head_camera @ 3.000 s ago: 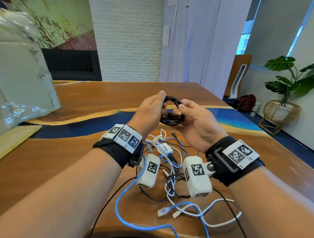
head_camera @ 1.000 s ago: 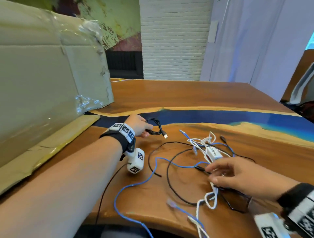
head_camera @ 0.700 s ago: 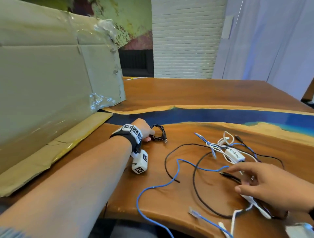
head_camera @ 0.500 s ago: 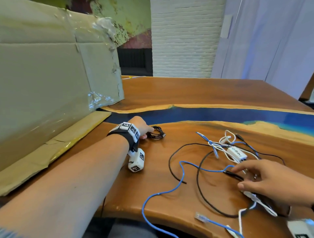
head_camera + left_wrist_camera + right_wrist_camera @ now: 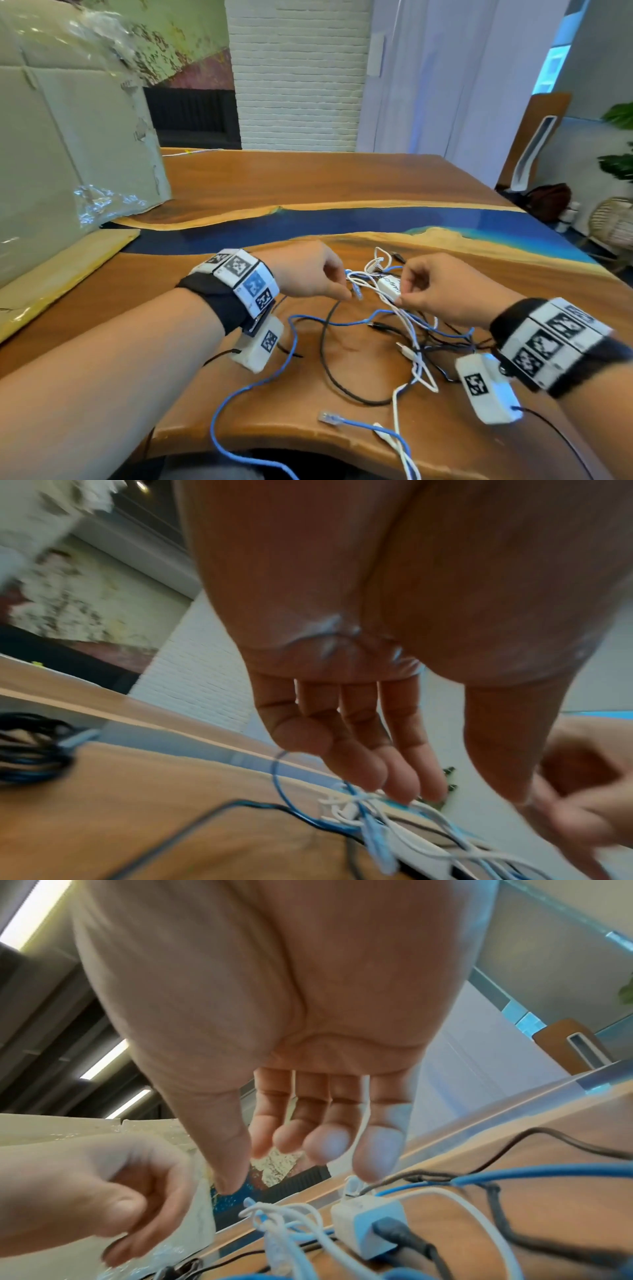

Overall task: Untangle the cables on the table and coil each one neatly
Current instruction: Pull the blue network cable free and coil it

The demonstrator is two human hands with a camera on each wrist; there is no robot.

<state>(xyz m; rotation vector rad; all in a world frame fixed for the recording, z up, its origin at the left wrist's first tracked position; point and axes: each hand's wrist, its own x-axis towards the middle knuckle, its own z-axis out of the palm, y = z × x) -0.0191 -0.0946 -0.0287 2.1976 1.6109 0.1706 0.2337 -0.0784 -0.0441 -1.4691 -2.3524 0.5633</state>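
I have both hands down over the knot of thin white, blue and black cables (image 5: 394,318) on the near part of the brown wooden table with the blue resin strip (image 5: 308,181). My left hand (image 5: 308,270) has loosely extended fingers touching the white strands beside the clear plug of the blue network cable (image 5: 357,294); whether it pinches anything I cannot tell. My right hand (image 5: 442,291) reaches at the small white charger block (image 5: 388,286), grip unclear. One black coil (image 5: 31,750) lies finished, far left. I judge I am starting the next cable: free the blue plug from the white loops, slowly.
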